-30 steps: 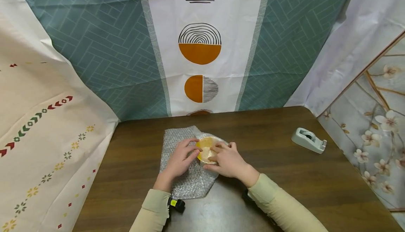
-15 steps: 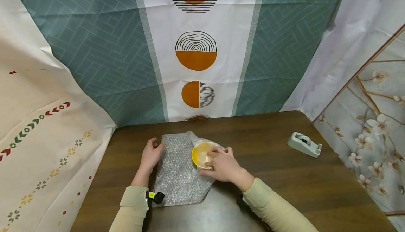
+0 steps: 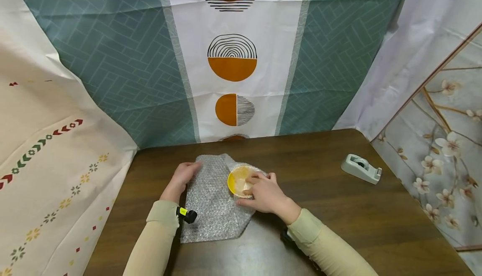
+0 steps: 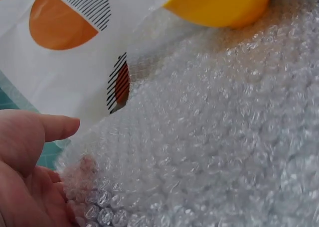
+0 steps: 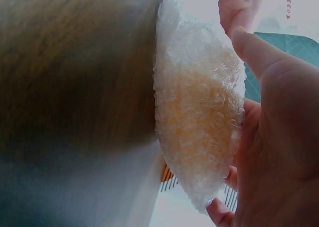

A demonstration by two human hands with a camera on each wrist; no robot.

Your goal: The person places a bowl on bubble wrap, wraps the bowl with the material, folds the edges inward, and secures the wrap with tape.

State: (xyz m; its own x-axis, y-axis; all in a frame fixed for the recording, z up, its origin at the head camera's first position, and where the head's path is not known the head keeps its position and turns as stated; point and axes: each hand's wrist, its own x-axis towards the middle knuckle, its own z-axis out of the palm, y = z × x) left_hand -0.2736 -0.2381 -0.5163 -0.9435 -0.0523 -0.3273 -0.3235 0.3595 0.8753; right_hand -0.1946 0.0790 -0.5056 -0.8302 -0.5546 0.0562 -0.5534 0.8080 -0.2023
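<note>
- Fingers of the left hand [image 3: 182, 176] are loosely extended at the far left edge of the wrap [image 3: 212, 215]. In the left wrist view its thumb stands straight and apart from that edge, while the other fingers lie behind it, one fingertip showing dimly through the bubbles.
- Fingers of the right hand [image 3: 266, 193] are bent over the wrapped right side of the bowl [image 3: 232, 183], gripping the folded wrap there, fingertips down inside the bowl and thumb along its near side.
- Cream cloth [image 3: 45, 108] hangs at the far left, printed with red, green and yellow motifs.
- Left sleeve [image 3: 152, 236], pale and cuffed, reaches in from the lower edge; at its cuff sits a small black device [image 3: 187, 215] with a yellow label.
- Green-and-white cloth [image 3: 113, 54] forms the backdrop, its white middle strip bearing orange and black-lined circles.
- Wrap, clear bubble wrap, lies spread on the brown table [image 3: 301, 159], its larger part between the two hands.
- Bowl, yellow, rests on the right part of the wrap. Wrap is folded up over its right side and into its mouth; its left rim shows bare. In the right wrist view the yellow shows blurred through the bubbles.
- Right sleeve [image 3: 331, 242], equally pale, comes in from the lower right.
- Tape dispenser [image 3: 360, 169], pale grey, stands on the table's right side, well apart from both hands.
- Flowered cloth [image 3: 425, 184] hangs at the far right, white blossoms on grey.
</note>
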